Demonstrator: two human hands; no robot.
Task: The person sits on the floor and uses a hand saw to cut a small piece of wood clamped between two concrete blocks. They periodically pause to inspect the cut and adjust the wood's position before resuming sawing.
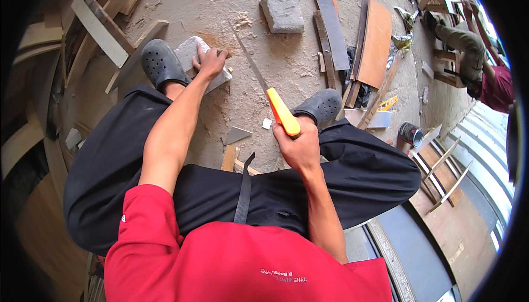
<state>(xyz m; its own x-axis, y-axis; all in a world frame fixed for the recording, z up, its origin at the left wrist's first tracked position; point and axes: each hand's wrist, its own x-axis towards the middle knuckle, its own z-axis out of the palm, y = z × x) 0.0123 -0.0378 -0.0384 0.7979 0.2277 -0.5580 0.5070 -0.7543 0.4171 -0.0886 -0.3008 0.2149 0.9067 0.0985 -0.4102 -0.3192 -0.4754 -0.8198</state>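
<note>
My right hand [299,147] is closed round the yellow and orange handle of a handsaw [280,112]. Its thin blade points up and away to the left, apart from the block. Over a pale, rough block [189,47] on the ground, my left hand [209,63] presses down with bent fingers. Something dark and flat shows under that hand, but I cannot make out what it is. The block lies beside my left clog [163,62]; the saw handle is near my right clog [320,106].
Another concrete block [282,7] stands farther off. Wooden boards [376,43] lie at the right, near an open can [410,134]. Scrap timber [99,32] is heaped at the left. A person in a maroon sleeve [496,88] is at the far right.
</note>
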